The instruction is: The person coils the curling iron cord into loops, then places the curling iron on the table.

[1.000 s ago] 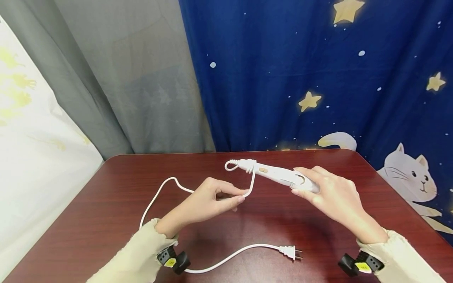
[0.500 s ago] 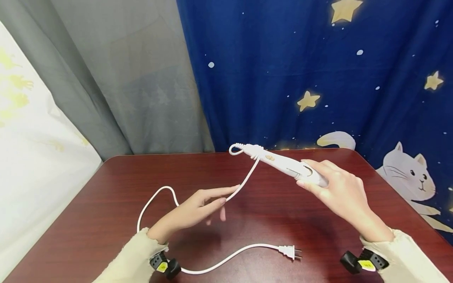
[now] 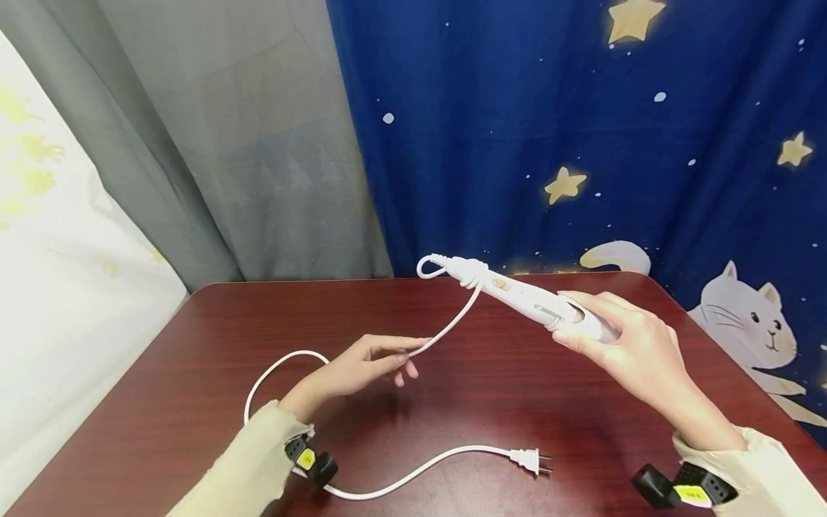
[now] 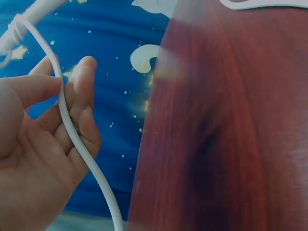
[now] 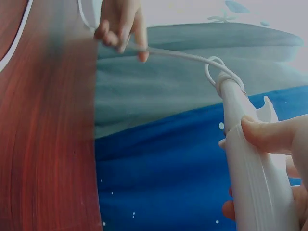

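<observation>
A white curling iron (image 3: 522,296) is held above the table, tilted with its cord end up and to the left. My right hand (image 3: 636,345) grips it round the thick barrel, and the thumb (image 5: 269,137) lies along its side in the right wrist view. Turns of the white power cord (image 3: 455,322) wrap the handle's tail end, where a small loop sticks out. From there the cord sags down to my left hand (image 3: 358,370), which pinches it between thumb and index finger. In the left wrist view, the cord (image 4: 91,163) runs on across the palm, the other fingers loosely bent.
Beyond the left hand, the cord curves over the dark red wooden table (image 3: 213,323) and passes by the left sleeve (image 3: 252,459). Its two-pin plug (image 3: 526,459) lies near the front middle. A grey curtain (image 3: 271,143) and a blue starry curtain (image 3: 484,143) hang behind.
My left hand has slid left and down along the cord. My right hand has raised the curling iron and drawn it right, so the cord between them is longer and less wound.
</observation>
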Motion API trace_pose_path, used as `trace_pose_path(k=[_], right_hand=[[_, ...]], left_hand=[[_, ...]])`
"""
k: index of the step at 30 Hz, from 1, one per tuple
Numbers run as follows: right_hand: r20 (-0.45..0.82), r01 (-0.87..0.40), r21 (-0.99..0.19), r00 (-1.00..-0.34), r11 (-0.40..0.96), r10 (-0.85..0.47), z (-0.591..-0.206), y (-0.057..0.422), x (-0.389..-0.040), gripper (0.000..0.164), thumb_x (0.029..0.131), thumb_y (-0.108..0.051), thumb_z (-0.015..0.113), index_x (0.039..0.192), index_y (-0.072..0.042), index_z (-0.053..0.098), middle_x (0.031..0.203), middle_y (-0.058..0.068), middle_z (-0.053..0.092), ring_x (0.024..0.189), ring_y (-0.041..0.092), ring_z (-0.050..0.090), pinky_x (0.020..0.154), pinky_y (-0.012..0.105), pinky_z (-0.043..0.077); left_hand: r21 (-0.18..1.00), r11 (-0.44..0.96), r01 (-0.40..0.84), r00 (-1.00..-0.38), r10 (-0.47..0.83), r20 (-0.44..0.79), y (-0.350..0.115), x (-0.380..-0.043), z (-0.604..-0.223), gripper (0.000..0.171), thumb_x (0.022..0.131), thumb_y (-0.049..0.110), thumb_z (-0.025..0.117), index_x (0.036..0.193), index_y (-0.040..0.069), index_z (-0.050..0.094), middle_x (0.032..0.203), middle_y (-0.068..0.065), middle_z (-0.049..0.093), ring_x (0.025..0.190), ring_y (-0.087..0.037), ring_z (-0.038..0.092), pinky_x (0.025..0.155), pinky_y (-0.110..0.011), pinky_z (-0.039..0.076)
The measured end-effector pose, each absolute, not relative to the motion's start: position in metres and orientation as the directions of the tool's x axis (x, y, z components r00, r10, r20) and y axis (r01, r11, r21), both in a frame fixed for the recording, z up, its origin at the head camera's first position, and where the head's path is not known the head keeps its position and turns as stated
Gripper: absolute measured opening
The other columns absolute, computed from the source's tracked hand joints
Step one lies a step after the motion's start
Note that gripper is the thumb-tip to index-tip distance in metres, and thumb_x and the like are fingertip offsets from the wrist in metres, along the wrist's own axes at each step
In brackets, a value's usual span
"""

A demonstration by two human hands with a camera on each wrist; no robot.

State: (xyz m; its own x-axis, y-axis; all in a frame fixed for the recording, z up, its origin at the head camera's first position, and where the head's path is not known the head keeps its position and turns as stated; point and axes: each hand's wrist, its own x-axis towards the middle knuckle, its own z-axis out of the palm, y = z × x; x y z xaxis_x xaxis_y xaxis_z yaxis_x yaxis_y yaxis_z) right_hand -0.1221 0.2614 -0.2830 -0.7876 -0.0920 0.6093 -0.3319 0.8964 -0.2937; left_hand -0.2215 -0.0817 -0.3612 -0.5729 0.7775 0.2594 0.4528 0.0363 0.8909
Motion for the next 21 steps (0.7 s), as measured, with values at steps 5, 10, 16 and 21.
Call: trace_pose_path(k=[5, 10, 16, 21], right_hand=[[0.603, -0.351, -0.293, -0.790, 0.889, -0.114, -0.281, 0.258, -0.118, 0.050, 0.070, -0.041, 0.077, 0.116, -0.029, 0.063, 0.097, -0.009, 0.062, 0.073, 0.010, 0.046, 0.055, 0.035, 0.030], [0.607, -0.394, -0.296, -0.781, 0.870, -0.148, -0.281, 0.256, -0.115, 0.048, 0.068, -0.037, 0.079, 0.113, -0.030, 0.064, 0.095, -0.013, 0.060, 0.074, 0.005, 0.044, 0.056, 0.033, 0.031], [0.585, -0.438, -0.328, -0.790, 0.837, -0.184, -0.283, 0.254, -0.113, 0.047, 0.067, -0.034, 0.080, 0.111, -0.036, 0.064, 0.090, -0.020, 0.057, 0.074, 0.001, 0.045, 0.056, 0.028, 0.032], [0.573, -0.523, -0.323, -0.771, 0.789, -0.278, -0.284, 0.257, -0.113, 0.050, 0.066, -0.030, 0.082, 0.111, -0.038, 0.062, 0.088, -0.023, 0.056, 0.074, -0.002, 0.045, 0.057, 0.020, 0.032]], left_hand=[[0.932, 0.079, 0.352, -0.651, 0.736, 0.184, -0.077, -0.239, -0.362, 0.032, 0.094, 0.002, 0.049, 0.124, -0.003, 0.054, 0.092, -0.031, 0.061, 0.068, -0.019, 0.062, 0.068, -0.037, 0.051], [0.952, 0.082, 0.296, -0.680, 0.718, 0.150, -0.073, -0.256, -0.364, 0.028, 0.092, 0.000, 0.052, 0.118, -0.009, 0.057, 0.090, -0.037, 0.059, 0.062, -0.020, 0.061, 0.066, -0.045, 0.051], [0.926, 0.136, 0.352, -0.716, 0.677, 0.173, -0.072, -0.271, -0.363, 0.025, 0.091, 0.006, 0.056, 0.110, -0.009, 0.061, 0.084, -0.034, 0.061, 0.056, -0.020, 0.061, 0.058, -0.047, 0.051], [0.880, 0.217, 0.423, -0.757, 0.617, 0.212, -0.073, -0.280, -0.359, 0.019, 0.088, 0.009, 0.061, 0.098, -0.007, 0.067, 0.073, -0.018, 0.066, 0.043, -0.014, 0.051, 0.041, -0.031, 0.044]])
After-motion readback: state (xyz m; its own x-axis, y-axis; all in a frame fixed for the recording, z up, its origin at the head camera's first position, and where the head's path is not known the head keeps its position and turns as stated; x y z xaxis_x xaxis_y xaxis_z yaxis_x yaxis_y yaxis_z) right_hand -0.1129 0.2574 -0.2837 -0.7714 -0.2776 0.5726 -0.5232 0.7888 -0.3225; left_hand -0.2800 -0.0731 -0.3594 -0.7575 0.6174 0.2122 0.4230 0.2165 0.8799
